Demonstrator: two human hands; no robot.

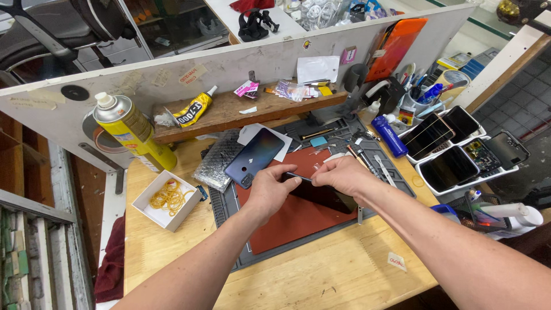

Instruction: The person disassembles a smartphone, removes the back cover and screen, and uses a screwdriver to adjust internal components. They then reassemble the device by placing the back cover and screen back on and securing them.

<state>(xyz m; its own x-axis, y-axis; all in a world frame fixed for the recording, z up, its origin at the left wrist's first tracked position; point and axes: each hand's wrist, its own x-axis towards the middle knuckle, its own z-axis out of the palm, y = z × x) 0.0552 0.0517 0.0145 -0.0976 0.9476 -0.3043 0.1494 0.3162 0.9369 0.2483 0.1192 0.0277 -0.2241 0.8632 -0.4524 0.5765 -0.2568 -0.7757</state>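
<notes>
On the wooden tabletop (pixel 338 275), seen from the head camera, both hands meet over a red mat (pixel 290 221) that lies on a grey work mat (pixel 229 229). The left hand (pixel 270 189) and the right hand (pixel 341 175) are each closed in a pinch on a dark phone (pixel 321 195), gripping it along its upper edge from either end, fingertips close together. The phone is tilted above the red mat, its lower part hidden behind the hands and right wrist, so whether it touches the mat cannot be told.

Just beyond the left hand, a dark blue phone back cover (pixel 254 157) lies partly on a white sheet and beside a piece of bubble wrap (pixel 215 163). To the left, an open white box (pixel 166 200) holds yellow rubber bands, and behind it a yellow spray can (pixel 135 135) leans over. A wooden shelf (pixel 241 112) against the white partition carries a glue tube (pixel 195 109) and small packets. Right of the hands, a blue bottle (pixel 389 136) lies near the mat's edge, and white trays (pixel 459 152) hold several phones. Thin tools (pixel 367 163) are scattered on the grey mat near the right hand.
</notes>
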